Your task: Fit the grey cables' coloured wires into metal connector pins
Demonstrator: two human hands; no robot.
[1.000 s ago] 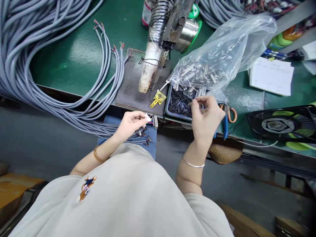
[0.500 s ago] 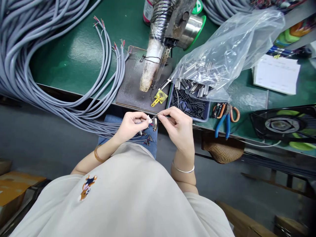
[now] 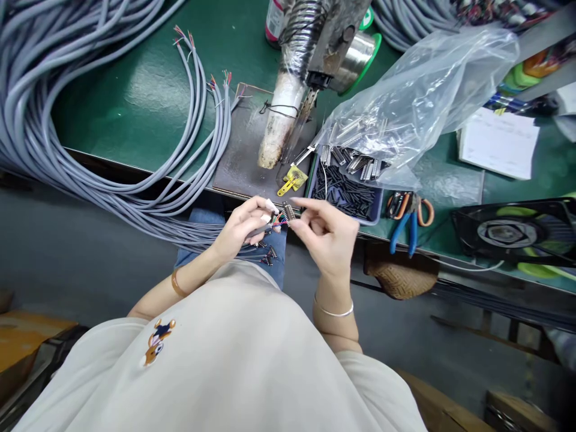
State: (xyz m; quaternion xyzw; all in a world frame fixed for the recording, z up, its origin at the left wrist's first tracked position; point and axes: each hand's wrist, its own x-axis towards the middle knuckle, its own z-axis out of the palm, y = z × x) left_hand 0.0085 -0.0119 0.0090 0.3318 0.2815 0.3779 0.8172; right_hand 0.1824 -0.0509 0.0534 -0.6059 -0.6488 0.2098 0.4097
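Note:
My left hand (image 3: 243, 227) has its fingers closed round the end of a grey cable (image 3: 257, 231); pale coverings show on its fingertips. Thin coloured wires (image 3: 278, 219) fan out from that end to a metal multi-pin connector (image 3: 288, 212), which sits tilted between my two hands. Thumb and index finger of my right hand (image 3: 327, 231) are parted at the connector's right side, with the thumb tip close to its lower end; whether it touches is unclear. Several wired connectors (image 3: 270, 257) lie on my lap below the hands.
Bundled grey cables (image 3: 36, 120) fill the left. Ahead stand a taped nozzle (image 3: 275, 135), a solder spool (image 3: 355, 60) and a yellow clip (image 3: 288, 183). A blue bin (image 3: 377, 210) of black sleeves, a plastic bag (image 3: 427, 90) of connectors, pliers (image 3: 407, 225) and a fan (image 3: 508, 234) are rightward.
My right thumb and index finger have parted from their pinch. The connector has tilted and shifted slightly right, and more coloured wires show beside my left fingers.

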